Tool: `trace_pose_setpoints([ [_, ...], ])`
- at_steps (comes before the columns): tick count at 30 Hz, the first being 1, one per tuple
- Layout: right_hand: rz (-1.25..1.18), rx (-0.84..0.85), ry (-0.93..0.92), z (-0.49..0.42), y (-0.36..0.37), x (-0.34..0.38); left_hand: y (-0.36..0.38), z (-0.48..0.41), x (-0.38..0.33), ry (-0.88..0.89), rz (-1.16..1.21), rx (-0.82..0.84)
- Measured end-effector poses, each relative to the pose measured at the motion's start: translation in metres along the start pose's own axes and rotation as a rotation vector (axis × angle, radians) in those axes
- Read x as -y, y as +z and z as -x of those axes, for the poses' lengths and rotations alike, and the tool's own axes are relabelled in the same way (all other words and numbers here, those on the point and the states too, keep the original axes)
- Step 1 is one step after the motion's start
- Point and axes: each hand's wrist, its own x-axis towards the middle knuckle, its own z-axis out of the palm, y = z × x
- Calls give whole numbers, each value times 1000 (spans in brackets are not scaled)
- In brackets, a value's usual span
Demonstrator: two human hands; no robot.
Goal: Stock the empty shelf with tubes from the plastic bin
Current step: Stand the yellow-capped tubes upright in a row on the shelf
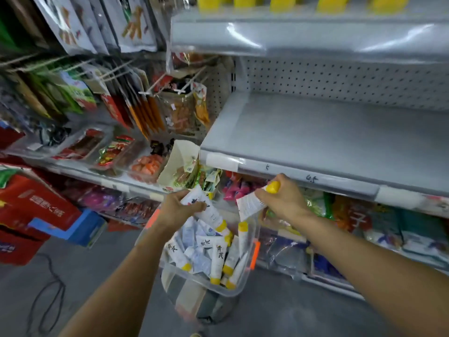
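A clear plastic bin (239,287) with orange latches stands low at centre, holding several white tubes with yellow caps (217,260). My left hand (178,209) grips one white tube (209,211) just above the bin, cap pointing down. My right hand (283,199) holds another white tube (251,204) by its yellow cap end, raised just below the front lip of the bare grey shelf (328,139).
An upper shelf (267,37) carries yellow-capped items. Hanging snack packets (145,110) and trays of goods fill the left rack. Packed goods lie on the shelf under the grey one. Red cartons (31,210) and a black cable (51,300) sit on the floor at left.
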Motion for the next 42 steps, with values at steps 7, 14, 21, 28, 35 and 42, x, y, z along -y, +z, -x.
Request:
trace_pose_setpoints([
  [7, -752, 124, 176, 46, -92, 52, 64, 57, -97, 27, 623, 18],
  [14, -849, 232, 227, 64, -143, 74, 97, 80, -184, 204, 917, 169],
  [21, -499, 206, -175, 79, -161, 99, 88, 70, -239, 231, 858, 29],
  [28, -233, 30, -387, 85, -168, 126, 65, 79, -274, 338, 679, 67],
  [35, -485, -32, -401, 93, -192, 133, 69, 91, -302, 534, 511, 91],
  [42, -448, -227, -456, 96, -261, 142, 101, 104, -328, 626, 424, 128],
])
